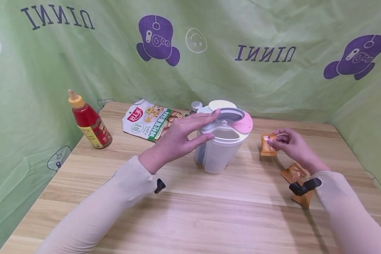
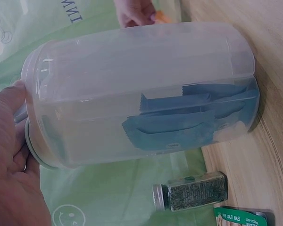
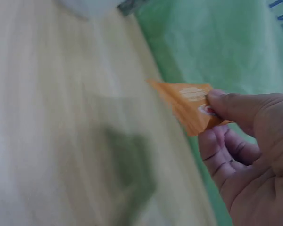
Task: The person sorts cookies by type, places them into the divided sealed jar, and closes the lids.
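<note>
A clear plastic storage container (image 1: 218, 153) stands upright, its lid (image 1: 242, 123) divided into white, grey and pink parts. One grey flap (image 1: 231, 115) is raised over an opening. My left hand (image 1: 181, 135) rests on the lid with fingers and thumb extended. Through the wall, blue packets (image 2: 174, 125) show in one compartment. Right of the container, my right hand (image 1: 290, 143) pinches a small orange packet (image 3: 191, 103) between thumb and fingers, raised above the table. More orange packets (image 1: 295, 173) lie near my right wrist, partly hidden by the wrist camera.
A red sauce bottle (image 1: 90, 123) with a yellow cap stands at the table's left edge. Behind the left hand lies a white and green snack bag (image 1: 146, 120). A herb jar (image 2: 198, 190) stands behind the container. Green cloth (image 1: 114, 63) hangs around the wooden table (image 1: 190, 218).
</note>
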`<control>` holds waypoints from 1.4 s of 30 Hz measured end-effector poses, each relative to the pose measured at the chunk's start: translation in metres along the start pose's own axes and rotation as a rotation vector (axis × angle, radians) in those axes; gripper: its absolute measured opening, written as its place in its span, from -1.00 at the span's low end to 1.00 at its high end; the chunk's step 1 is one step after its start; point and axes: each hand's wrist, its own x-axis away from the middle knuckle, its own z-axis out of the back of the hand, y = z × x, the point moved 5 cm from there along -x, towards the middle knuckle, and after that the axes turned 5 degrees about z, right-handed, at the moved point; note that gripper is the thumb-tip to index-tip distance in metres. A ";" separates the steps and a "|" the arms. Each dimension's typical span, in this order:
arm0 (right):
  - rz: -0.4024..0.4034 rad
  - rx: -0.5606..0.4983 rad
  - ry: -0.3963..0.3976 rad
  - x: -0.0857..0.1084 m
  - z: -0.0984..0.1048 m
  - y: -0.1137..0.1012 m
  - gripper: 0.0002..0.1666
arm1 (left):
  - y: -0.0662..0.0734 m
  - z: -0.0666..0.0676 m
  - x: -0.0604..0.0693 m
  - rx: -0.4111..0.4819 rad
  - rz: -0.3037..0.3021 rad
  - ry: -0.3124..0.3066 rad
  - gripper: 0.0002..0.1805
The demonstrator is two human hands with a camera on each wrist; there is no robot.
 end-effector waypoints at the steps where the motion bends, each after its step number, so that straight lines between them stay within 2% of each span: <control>1: 0.021 -0.027 0.028 0.000 0.002 -0.005 -0.57 | 0.000 0.000 0.000 -0.001 -0.001 0.001 -0.39; 4: 0.079 -0.174 0.097 0.001 0.007 -0.023 -0.66 | 0.000 0.000 0.001 -0.003 -0.004 0.006 -0.39; 6: 0.119 -0.292 0.137 0.003 0.009 -0.037 -0.68 | 0.000 0.000 0.002 -0.004 -0.005 0.008 -0.39; 8: 0.150 -0.366 0.176 0.005 0.011 -0.053 -0.67 | 0.000 0.000 0.002 -0.001 -0.005 0.008 -0.39; 14: 0.275 -0.441 0.277 0.015 0.014 -0.101 -0.68 | -0.001 -0.001 0.001 0.010 -0.001 0.004 -0.39; 18: 0.403 -0.532 0.315 0.022 0.013 -0.129 -0.65 | -0.001 -0.001 0.001 0.015 0.002 0.003 -0.38; 22: 0.488 -0.588 0.329 0.028 0.006 -0.154 -0.63 | -0.001 -0.001 0.001 0.011 0.006 0.002 -0.39; 29: 0.586 -0.509 0.325 0.034 -0.017 -0.185 -0.58 | 0.000 -0.001 0.000 0.021 -0.002 0.001 -0.39; 34: 0.669 -0.441 0.282 0.037 -0.035 -0.196 -0.55 | -0.001 -0.001 0.000 0.025 -0.001 0.003 -0.39; 39: 0.720 -0.297 0.262 0.039 -0.051 -0.201 -0.65 | -0.002 -0.002 0.000 0.021 0.016 -0.004 -0.37; 42: 0.739 -0.189 0.258 0.040 -0.059 -0.202 -0.63 | -0.001 -0.001 0.000 0.024 0.018 -0.005 -0.38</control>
